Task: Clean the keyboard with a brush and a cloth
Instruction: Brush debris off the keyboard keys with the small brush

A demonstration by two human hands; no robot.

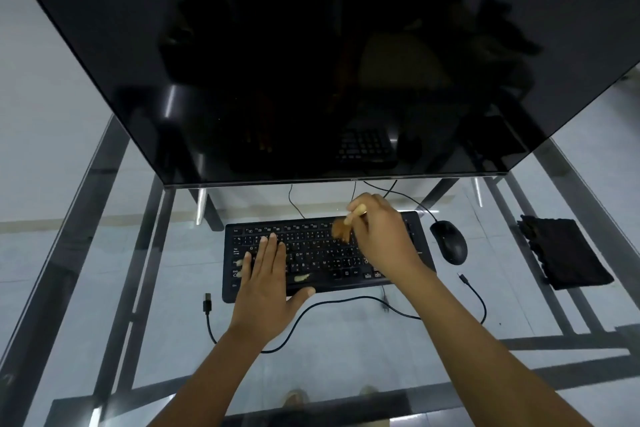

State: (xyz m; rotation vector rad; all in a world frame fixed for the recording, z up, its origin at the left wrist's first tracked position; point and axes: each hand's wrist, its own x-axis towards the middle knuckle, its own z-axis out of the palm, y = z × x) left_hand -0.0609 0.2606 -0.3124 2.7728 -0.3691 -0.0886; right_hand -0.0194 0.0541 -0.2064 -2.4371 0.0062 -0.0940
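A black keyboard (pixel 322 255) lies flat on a glass table, below a large dark monitor. My left hand (pixel 266 274) rests flat on the keyboard's left half, fingers spread, holding nothing. My right hand (pixel 379 236) hovers over the keyboard's right half and grips a small brush (pixel 343 227) with a pale wooden handle and tan bristles, blurred, touching the upper key rows. A pale smudge (pixel 302 277) shows on the keyboard's lower row. A black folded cloth (pixel 562 255) lies on the table at the far right.
A black mouse (pixel 449 242) sits just right of the keyboard. A loose black cable (pixel 346 300) with a USB plug (pixel 207 303) curls in front of the keyboard. The monitor (pixel 311 62) overhangs the table's back. The glass table (pixel 104 288) shows its metal frame and the floor beneath.
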